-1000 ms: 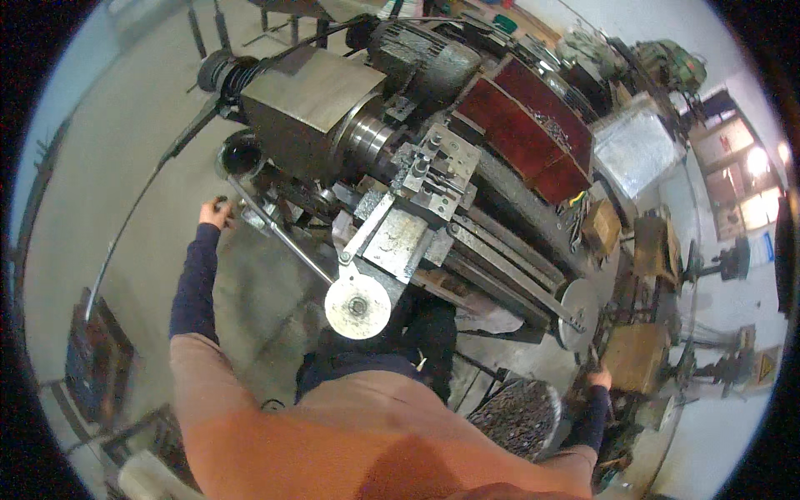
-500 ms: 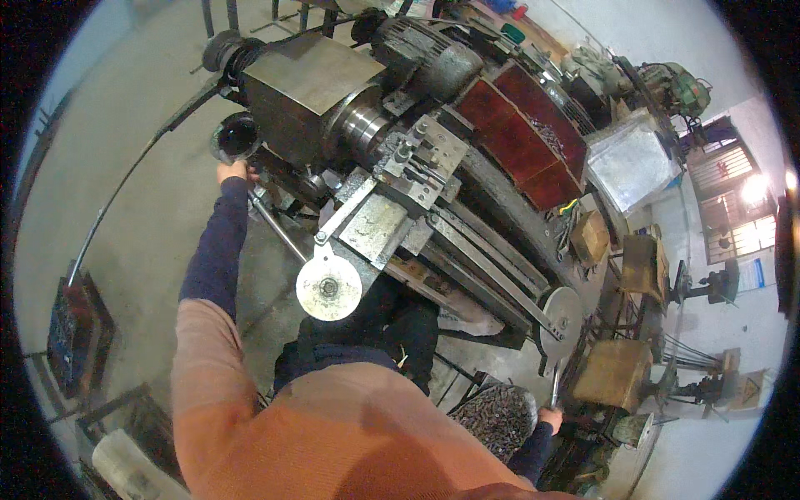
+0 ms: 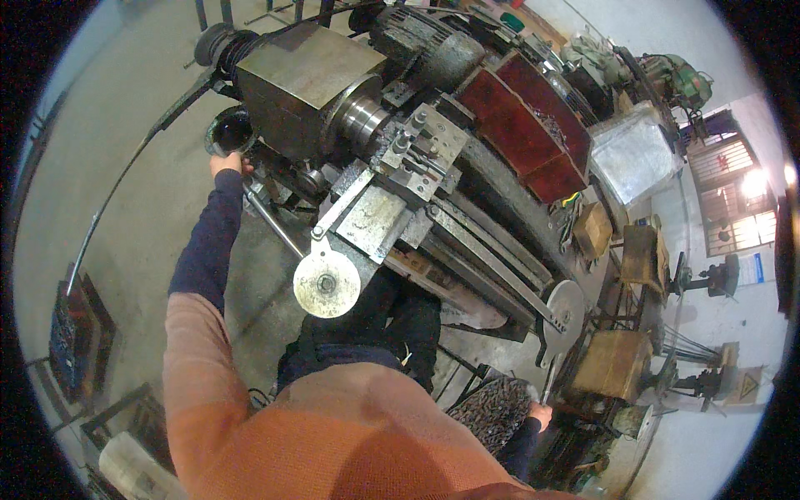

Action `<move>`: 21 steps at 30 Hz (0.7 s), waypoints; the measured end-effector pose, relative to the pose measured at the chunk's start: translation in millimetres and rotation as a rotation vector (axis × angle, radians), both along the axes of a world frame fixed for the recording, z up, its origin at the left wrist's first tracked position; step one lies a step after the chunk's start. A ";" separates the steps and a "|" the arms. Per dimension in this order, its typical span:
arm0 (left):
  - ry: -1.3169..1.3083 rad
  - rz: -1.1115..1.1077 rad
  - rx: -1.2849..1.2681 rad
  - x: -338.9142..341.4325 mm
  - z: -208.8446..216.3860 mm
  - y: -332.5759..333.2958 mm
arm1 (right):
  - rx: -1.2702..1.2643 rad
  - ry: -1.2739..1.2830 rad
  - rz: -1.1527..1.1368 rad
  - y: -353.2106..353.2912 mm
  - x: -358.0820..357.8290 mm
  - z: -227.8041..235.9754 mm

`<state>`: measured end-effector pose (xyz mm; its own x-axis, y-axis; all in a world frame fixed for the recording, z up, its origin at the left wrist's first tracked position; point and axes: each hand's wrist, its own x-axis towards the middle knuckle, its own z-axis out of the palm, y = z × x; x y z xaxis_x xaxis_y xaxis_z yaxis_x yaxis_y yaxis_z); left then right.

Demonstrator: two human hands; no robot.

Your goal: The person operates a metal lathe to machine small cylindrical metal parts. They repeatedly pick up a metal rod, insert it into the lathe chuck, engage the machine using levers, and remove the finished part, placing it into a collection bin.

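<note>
My left hand (image 3: 229, 163) is closed at the upper end of a metal lever (image 3: 273, 220), which runs down to a pale round disc (image 3: 327, 284) on the lathe's cross slide. Its fingers are partly hidden. Just above this hand is a dark round container (image 3: 231, 131), close to touching it. At the lower right, my right hand (image 3: 541, 414) is wrapped round a second lever (image 3: 551, 379), which hangs from a grey disc (image 3: 567, 307) at the end of the bed. Between them stand the tool post (image 3: 427, 150) and the bright spindle nose (image 3: 363, 119) of the headstock (image 3: 304, 71).
Behind the bed lies a red-brown divided tray (image 3: 510, 133), with a motor (image 3: 429, 52) to its left. A heap of dark metal chips (image 3: 490, 417) sits by my right forearm. Other machines (image 3: 621, 367) line the right wall. A dark box (image 3: 79, 337) stands at far left.
My right hand and its lever have swung slightly left and up. My left hand has moved a little up and left. The whole view has shifted slightly.
</note>
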<state>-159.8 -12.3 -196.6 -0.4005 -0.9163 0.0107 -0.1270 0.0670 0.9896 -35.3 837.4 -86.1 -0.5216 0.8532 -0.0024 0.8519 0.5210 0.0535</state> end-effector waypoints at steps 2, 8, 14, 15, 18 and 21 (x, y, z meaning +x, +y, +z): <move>-0.001 -0.002 0.011 0.2 0.2 -0.2 | -0.003 -0.019 0.011 3.9 1.1 -1.5; 0.017 0.151 0.234 -1.1 50.5 31.9 | -0.035 0.010 0.059 -13.1 5.1 12.6; -0.081 -0.003 0.162 7.6 8.9 -12.3 | 0.097 -0.104 0.274 54.9 -18.3 2.1; -0.103 -0.055 0.105 3.1 6.2 -20.1 | 0.169 -0.054 0.217 79.8 -26.0 -6.2; -0.203 -0.220 -0.301 15.0 -8.1 -77.0 | 0.185 -0.141 0.256 123.6 -70.5 -15.0; -0.152 -0.161 -0.044 19.6 2.1 -61.8 | 0.170 -0.132 0.185 128.4 -74.7 -7.2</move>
<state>-140.2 -74.1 -194.5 -0.5413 -0.8406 -0.0219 -0.2585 0.1415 0.9556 -110.0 965.8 -93.3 -0.6730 0.7376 0.0548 0.7232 0.6407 0.2578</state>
